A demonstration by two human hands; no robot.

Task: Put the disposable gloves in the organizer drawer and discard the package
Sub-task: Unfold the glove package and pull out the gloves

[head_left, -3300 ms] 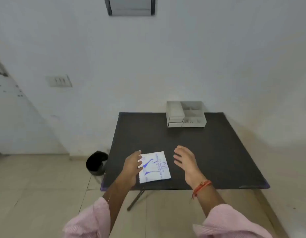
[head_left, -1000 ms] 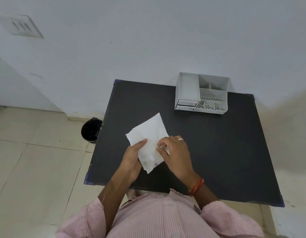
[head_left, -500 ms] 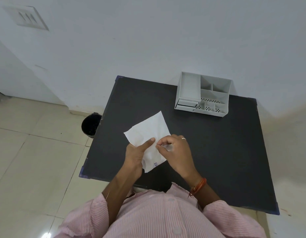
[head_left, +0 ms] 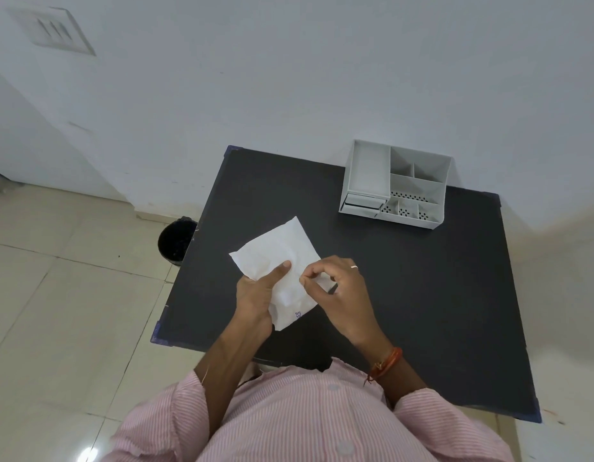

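A white paper glove package (head_left: 275, 251) is held above the black table (head_left: 422, 295), plain side up, with a little blue print at its near corner. My left hand (head_left: 255, 295) grips its left side, thumb pressed on top. My right hand (head_left: 339, 288) pinches the package's right edge between thumb and forefinger. The gloves themselves are not visible. A grey desk organizer (head_left: 395, 185) stands at the table's far edge near the wall, with two small shut drawers (head_left: 360, 203) at its front left.
A black waste bin (head_left: 175, 240) stands on the tiled floor just left of the table. The white wall runs directly behind the table, with a switch plate (head_left: 52, 31) at upper left. My pink striped shirt fills the bottom of the view.
The package was lifted off the table and turned plain side up. Over the last second my right hand's fingers closed into a pinch on its right edge; the view shifted slightly.
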